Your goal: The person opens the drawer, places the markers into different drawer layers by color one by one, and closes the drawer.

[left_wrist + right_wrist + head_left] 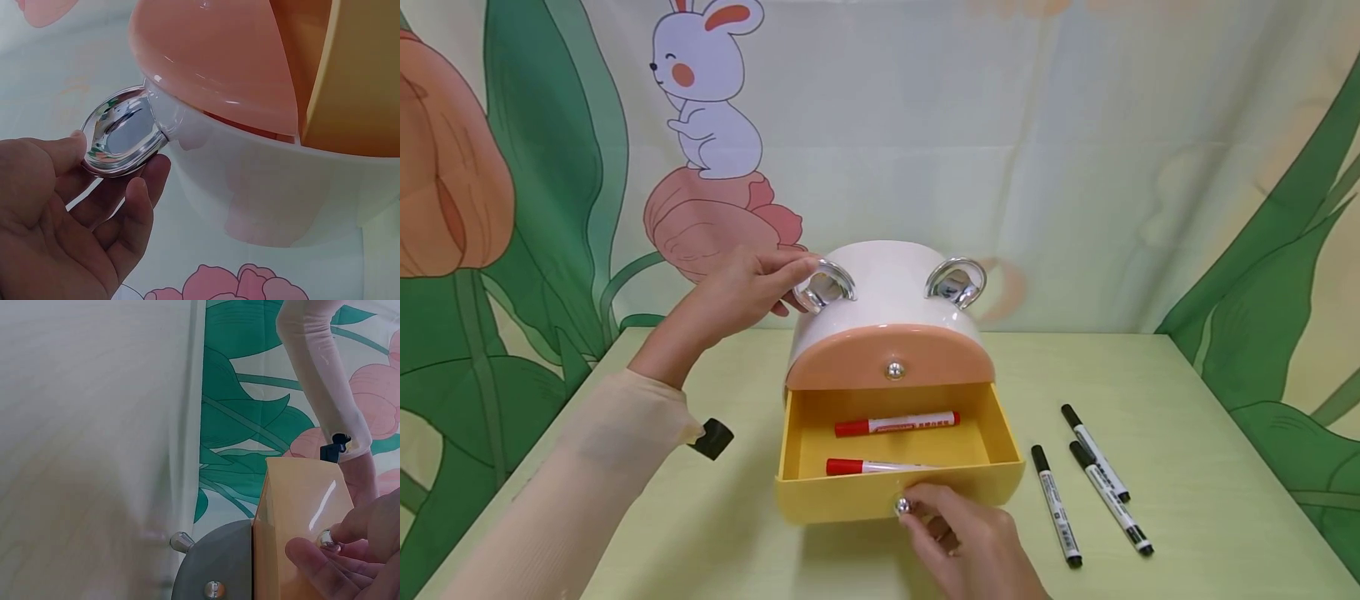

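A white desktop storage box (887, 279) with silver ears has a peach upper front (838, 365) and a yellow drawer (831, 502) pulled out below it. My left hand (730, 292) holds the box's left silver ear (122, 134) between thumb and fingers. At the drawer front, my right hand (981, 537) pinches the small silver knob (902, 505) with thumb and forefinger. Inside the drawer lie a red-capped marker (897, 423) and, partly hidden by the front wall, another red-capped marker (846, 467).
To the right of the box, three black-capped white markers (1057, 507) lie on the pale green table (1217, 467). A fabric backdrop (1075, 167) with a rabbit and flowers hangs behind. A small black piece (712, 439) sticks out from my left sleeve.
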Motion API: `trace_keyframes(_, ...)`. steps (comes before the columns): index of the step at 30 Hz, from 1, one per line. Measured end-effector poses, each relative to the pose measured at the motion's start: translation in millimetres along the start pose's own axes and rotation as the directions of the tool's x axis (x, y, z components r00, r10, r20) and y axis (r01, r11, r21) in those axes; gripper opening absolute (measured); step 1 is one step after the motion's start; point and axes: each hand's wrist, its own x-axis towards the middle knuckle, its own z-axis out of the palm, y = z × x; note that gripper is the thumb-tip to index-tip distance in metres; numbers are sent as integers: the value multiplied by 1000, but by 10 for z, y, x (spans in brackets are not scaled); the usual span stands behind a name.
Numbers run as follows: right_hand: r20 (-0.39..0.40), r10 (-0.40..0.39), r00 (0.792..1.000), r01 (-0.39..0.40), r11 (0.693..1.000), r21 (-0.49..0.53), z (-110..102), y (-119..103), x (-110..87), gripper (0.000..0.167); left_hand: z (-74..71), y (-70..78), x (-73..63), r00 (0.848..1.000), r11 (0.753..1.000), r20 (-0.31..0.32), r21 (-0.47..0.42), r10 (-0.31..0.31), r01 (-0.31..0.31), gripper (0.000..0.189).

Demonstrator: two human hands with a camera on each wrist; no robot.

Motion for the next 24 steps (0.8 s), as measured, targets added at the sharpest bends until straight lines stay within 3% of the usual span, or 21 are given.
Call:
trace_keyframes(3,-42,-75,996,74,997,-12,20,62,67,23,-1,-3,1,1000,1000,1,-3,9,-9,41)
trace_keyframes(6,-74,-98,992,97,995,-14,49,107,139,23,-3,-5,-1,1000,1000,2,-7,15,-15,40)
trace_keyframes(15,-59,-37,998,37,999,2,123,177,334,20,0,0,-3,1000,1000,-5,4,13,-13,41)
trace_keyframes(24,-64,-70,995,68,997,-28,163,280,488,16,3,-2,-2,999,999,-5,14,34,-34,39)
